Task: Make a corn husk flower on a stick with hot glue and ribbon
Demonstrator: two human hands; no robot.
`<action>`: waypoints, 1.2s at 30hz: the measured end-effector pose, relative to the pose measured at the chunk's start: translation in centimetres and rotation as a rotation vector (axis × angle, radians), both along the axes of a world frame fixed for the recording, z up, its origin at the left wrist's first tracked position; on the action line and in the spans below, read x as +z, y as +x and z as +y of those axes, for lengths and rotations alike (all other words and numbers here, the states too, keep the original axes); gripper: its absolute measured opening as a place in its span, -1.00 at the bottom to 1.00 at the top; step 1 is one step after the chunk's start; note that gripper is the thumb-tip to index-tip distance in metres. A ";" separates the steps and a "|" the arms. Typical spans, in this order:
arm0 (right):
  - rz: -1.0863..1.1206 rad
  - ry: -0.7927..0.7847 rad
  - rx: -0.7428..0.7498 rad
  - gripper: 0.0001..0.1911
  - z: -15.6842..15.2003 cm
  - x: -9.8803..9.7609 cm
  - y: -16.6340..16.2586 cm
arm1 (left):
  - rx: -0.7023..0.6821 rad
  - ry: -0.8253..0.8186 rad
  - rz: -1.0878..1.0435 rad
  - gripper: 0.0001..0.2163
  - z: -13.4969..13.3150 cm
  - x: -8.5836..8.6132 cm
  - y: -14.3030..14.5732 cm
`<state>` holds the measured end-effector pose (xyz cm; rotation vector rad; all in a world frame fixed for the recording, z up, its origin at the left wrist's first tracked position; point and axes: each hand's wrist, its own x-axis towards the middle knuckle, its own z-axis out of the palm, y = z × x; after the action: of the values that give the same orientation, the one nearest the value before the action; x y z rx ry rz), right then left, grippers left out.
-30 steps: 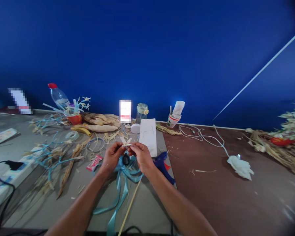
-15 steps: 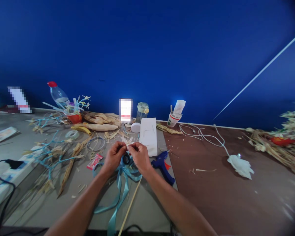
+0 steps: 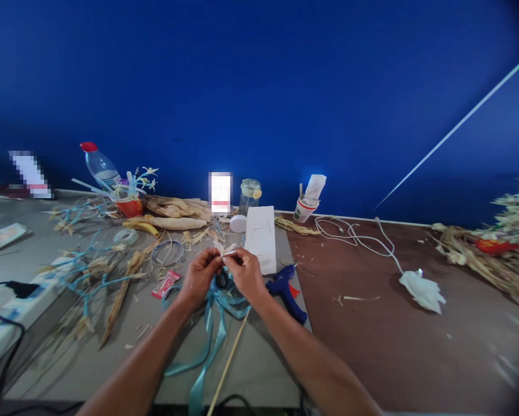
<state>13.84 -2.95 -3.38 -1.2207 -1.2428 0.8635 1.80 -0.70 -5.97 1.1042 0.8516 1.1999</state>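
My left hand point(image 3: 200, 275) and my right hand point(image 3: 247, 274) meet over the middle of the table, fingers pinched together on a small pale husk flower point(image 3: 226, 250) held between them. Just below the hands lies a light blue ribbon point(image 3: 209, 341) with loops and long tails, and a small black round object point(image 3: 221, 282) peeks out under my fingers. A thin wooden stick point(image 3: 227, 365) runs from under my right hand toward the table's near edge. A blue glue gun point(image 3: 284, 290) lies right beside my right wrist.
A white card point(image 3: 261, 237), white lid point(image 3: 238, 223), glass jar point(image 3: 249, 197) and paper cup point(image 3: 304, 208) stand behind the hands. Dried husks, blue-wrapped stems point(image 3: 88, 270), tape roll point(image 3: 126, 236) and a bottle point(image 3: 99, 166) crowd the left. A white cable point(image 3: 358, 240) and husk flower point(image 3: 422, 290) lie right.
Both hands stay together on the husk flower; the fingers have shifted slightly and the petals look more folded. The view has tilted up a little.
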 end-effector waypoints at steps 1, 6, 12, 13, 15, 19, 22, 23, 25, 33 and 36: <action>-0.010 0.004 0.003 -0.86 0.0 0.1 0.1 | -0.005 -0.009 -0.013 -0.81 0.1 -0.1 0.0; -0.080 -0.006 -0.002 -0.88 -0.3 0.6 0.3 | -0.051 -0.064 -0.105 -0.82 0.3 -0.1 -0.1; -0.163 -0.067 -0.002 -0.88 -0.3 1.2 0.2 | -0.046 -0.082 -0.181 -0.81 0.2 0.3 0.1; -0.181 -0.076 0.012 -0.88 -0.3 1.4 0.3 | -0.047 -0.084 -0.183 -0.81 0.2 0.4 0.1; -0.232 -0.098 0.040 -0.87 -0.5 1.8 0.7 | -0.041 -0.087 -0.180 -0.80 0.2 0.6 0.2; -0.373 -0.087 0.072 -0.84 -2.1 2.1 3.1 | -0.014 -0.085 -0.166 -0.79 0.2 0.8 0.0; -0.502 -0.089 -0.026 -0.83 -4.3 1.3 6.2 | -0.005 -0.079 -0.173 -0.79 0.2 0.9 -0.1; -0.550 -0.105 -0.072 -0.83 -5.1 0.8 7.4 | -0.005 -0.082 -0.179 -0.79 0.1 0.9 0.0; -0.671 -0.160 -0.156 -0.80 -6.6 -0.1 9.6 | -0.007 -0.090 -0.190 -0.79 0.1 1.0 0.0; -1.224 -0.523 -0.214 -0.61 -10.1 -0.2 11.4 | 0.034 -0.050 -0.197 -0.80 0.5 0.5 0.1; -1.230 -0.577 -0.144 -0.59 -10.0 0.4 10.5 | 0.044 -0.044 -0.212 -0.80 0.7 0.4 0.0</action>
<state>24.35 -13.00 -2.95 -2.4648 -1.8498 0.2888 1.77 -0.03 -5.59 0.9079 0.7387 1.3031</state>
